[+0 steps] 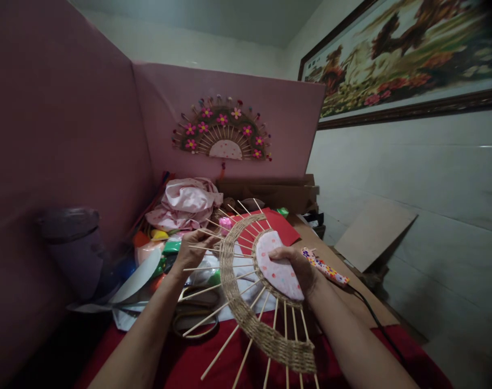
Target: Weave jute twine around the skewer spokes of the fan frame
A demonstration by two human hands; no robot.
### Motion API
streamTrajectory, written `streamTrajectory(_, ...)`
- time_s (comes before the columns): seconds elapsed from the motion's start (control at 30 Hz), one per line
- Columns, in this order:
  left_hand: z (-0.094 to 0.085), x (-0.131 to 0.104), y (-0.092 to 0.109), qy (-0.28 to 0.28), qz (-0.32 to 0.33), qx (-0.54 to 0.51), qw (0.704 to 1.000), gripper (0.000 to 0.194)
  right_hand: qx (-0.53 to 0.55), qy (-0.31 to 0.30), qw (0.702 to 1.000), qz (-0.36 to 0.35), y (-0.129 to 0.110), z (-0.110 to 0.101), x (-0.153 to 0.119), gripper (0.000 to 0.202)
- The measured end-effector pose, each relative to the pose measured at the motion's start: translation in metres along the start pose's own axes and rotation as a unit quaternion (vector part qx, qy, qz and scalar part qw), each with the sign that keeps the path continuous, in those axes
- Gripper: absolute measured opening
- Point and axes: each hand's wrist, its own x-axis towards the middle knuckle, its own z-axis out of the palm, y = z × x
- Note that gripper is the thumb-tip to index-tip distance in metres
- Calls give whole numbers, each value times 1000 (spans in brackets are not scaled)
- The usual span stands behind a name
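A half-round fan frame (233,270) of thin wooden sticks, woven with brown twine, is tilted across the middle of the view. My right hand (297,265) grips its half-moon centre (276,265), which is covered in pale cloth with pink dots; the thumb lies on the cloth and the other fingers are hidden behind. At the upper left of the frame, my left hand (195,249) has its fingers pressed together around the twine and stick ends by the woven band's outer edge.
A finished fan with pink flowers (224,129) hangs on the pink board (286,119). Scissors (195,319), pink cloth (185,202), red sheets (280,229) and colourful packets (172,247) lie around the frame. A flowered glue gun (325,267) with a black cord is at right.
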Motion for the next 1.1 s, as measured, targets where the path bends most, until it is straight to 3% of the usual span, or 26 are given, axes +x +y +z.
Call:
streamTrajectory(0.37, 4, -2, 7, 23, -12, -24, 999, 19, -4, -5, 1000, 6, -1, 2, -2, 24)
streamTrajectory(0.8, -7, 3, -9, 44, 47, 11, 998, 17, -13, -1, 1000, 15, -2, 2, -3, 22)
streamTrajectory(1.1, -22, 4, -6, 45, 150, 194, 968, 10, -42, 11, 998, 39, -2, 1, -5, 18)
